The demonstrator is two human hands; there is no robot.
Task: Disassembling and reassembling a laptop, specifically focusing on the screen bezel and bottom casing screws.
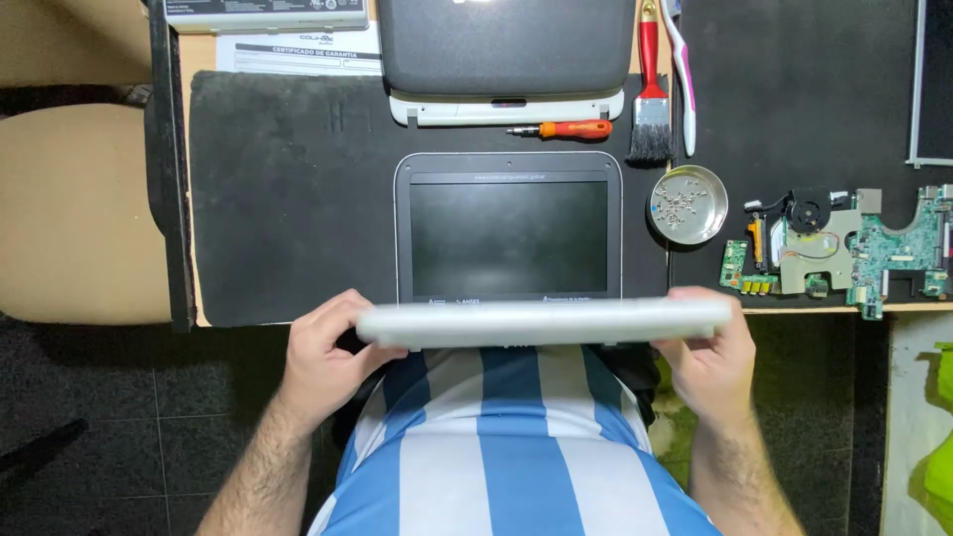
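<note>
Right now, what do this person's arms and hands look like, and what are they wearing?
Both forearms are bare and hairy, with no sleeves reaching them. The left hand and right hand wear no gloves, and no rings or watch show. The shirt has vertical light blue and white stripes.

A wooden worktop (204, 55) carries two black mats (288, 199). On them lie an open grey-framed small laptop (508, 233), an orange-handled screwdriver (566, 129), a red-handled paintbrush (650, 99), a round metal dish of screws (688, 204) and a green circuit board (844, 248). A closed dark laptop (506, 50) sits behind.
</note>
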